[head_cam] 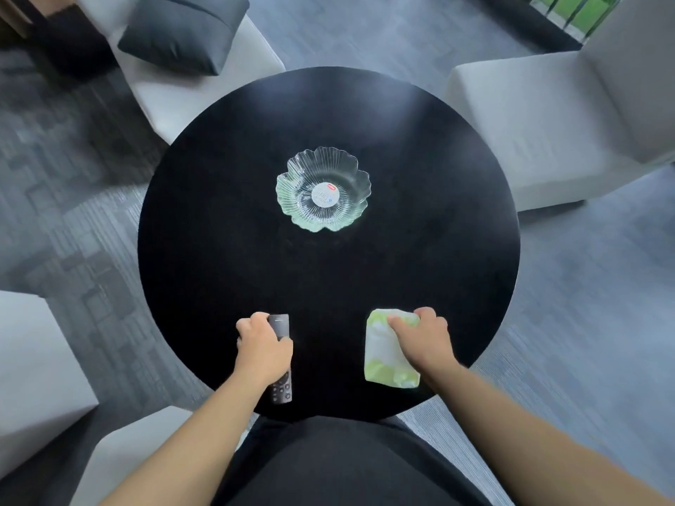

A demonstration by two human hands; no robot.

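A round black table [226, 220] fills the middle of the view. My left hand [261, 345] grips a dark remote control [280, 390] near the table's front edge; both ends of the remote stick out past my fingers. My right hand [422, 334] grips the far end of a white and green soft pack [385, 356], which lies on the table to the right of the remote. A clear glass bowl [323, 189] with a wavy rim and a round label in its bottom stands near the table's centre, well beyond both hands.
White upholstered seats stand around the table: one at the far left [204, 100] with a dark cushion [182, 31], one at the right [540, 126], one at the near left [33, 367]. Grey carpet [73, 199] covers the floor.
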